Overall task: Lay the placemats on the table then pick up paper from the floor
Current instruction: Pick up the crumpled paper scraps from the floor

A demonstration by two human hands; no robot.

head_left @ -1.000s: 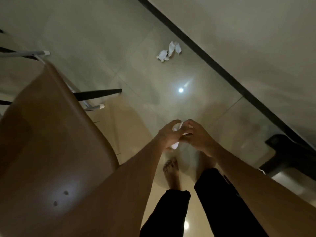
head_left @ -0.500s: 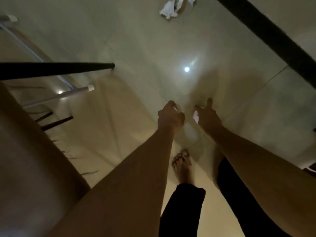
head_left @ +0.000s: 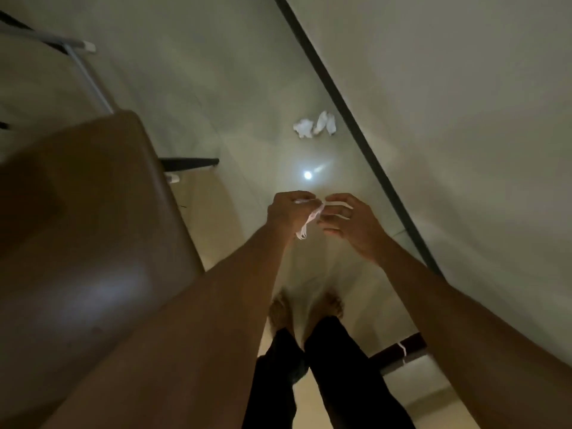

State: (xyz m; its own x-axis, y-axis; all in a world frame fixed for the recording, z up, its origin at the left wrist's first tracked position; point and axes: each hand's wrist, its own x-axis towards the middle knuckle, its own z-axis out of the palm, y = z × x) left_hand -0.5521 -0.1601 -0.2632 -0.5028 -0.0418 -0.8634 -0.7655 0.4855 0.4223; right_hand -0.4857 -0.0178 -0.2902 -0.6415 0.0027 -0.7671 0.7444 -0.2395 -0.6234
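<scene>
Two crumpled white paper pieces lie on the glossy tiled floor ahead, close to the dark skirting line. My left hand and my right hand are held together above the floor in the middle of the view. Between them hangs a thin white paper scrap, pinched by the fingers of both hands. More white paper shows across my right hand's fingers. No placemats are in view.
A brown chair seat fills the left side, with its black leg and a grey metal leg on the floor. A pale wall rises on the right behind the dark skirting. My bare feet stand below.
My hands came back together and now pinch the paper scrap between them. The view has tilted up, so the floor paper sits lower in the frame than half a second ago.
</scene>
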